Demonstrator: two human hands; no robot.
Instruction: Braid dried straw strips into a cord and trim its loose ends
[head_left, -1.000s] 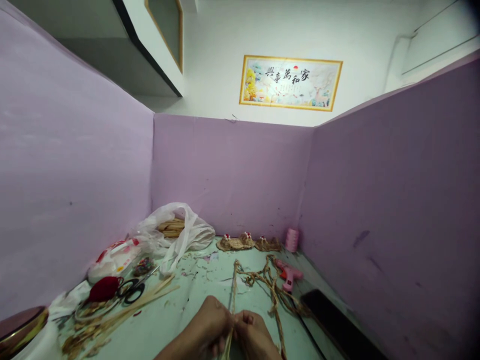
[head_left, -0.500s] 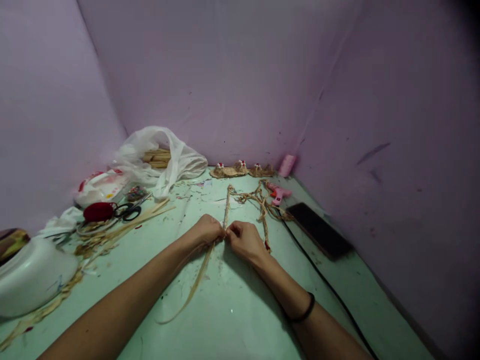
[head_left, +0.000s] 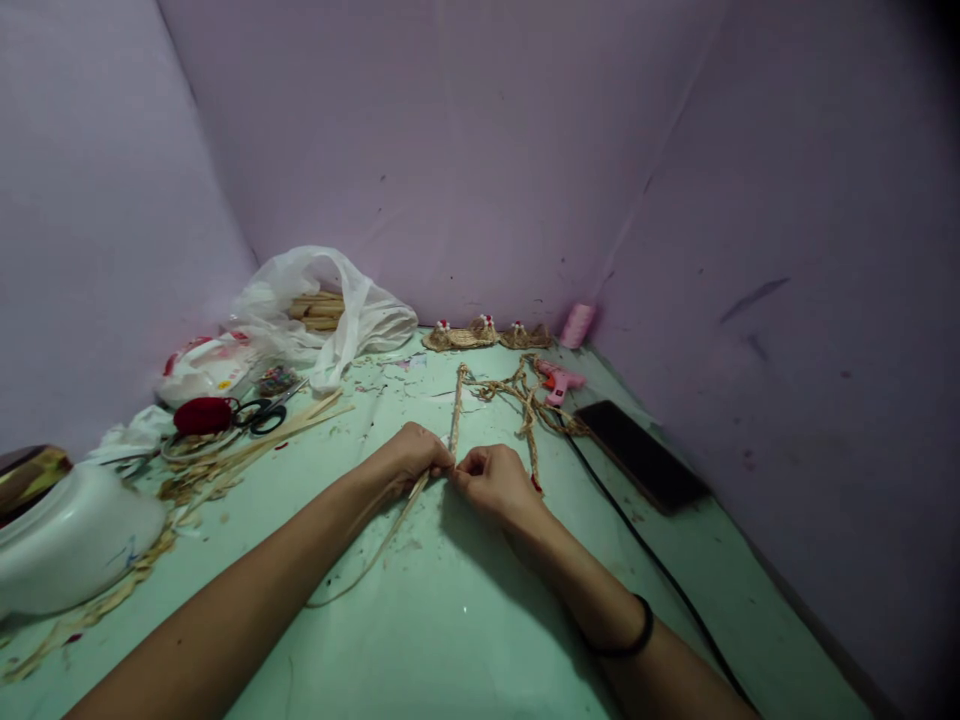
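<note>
A braided straw cord (head_left: 457, 410) runs down the middle of the green table, and both hands meet at its near end. My left hand (head_left: 417, 456) is closed on that end, with a loose straw strip (head_left: 375, 560) trailing from it toward the lower left. Fingers pinched, my right hand (head_left: 491, 482) touches the same end from the right. More of the braid (head_left: 525, 400) lies in a tangle beyond my right hand. The fingertips partly hide the strands between them.
At the left lie scissors (head_left: 262, 415), a red pincushion (head_left: 202, 416), straw scraps and a white bowl (head_left: 75, 540). A plastic bag (head_left: 367, 320) stands behind. To the right are a pink glue gun (head_left: 559, 382), its black cable and a dark phone (head_left: 641, 457).
The loose straw strip has shifted slightly left and curves differently below my left hand. Both hands stay closed at the braid's end; the whole view has moved a little.
</note>
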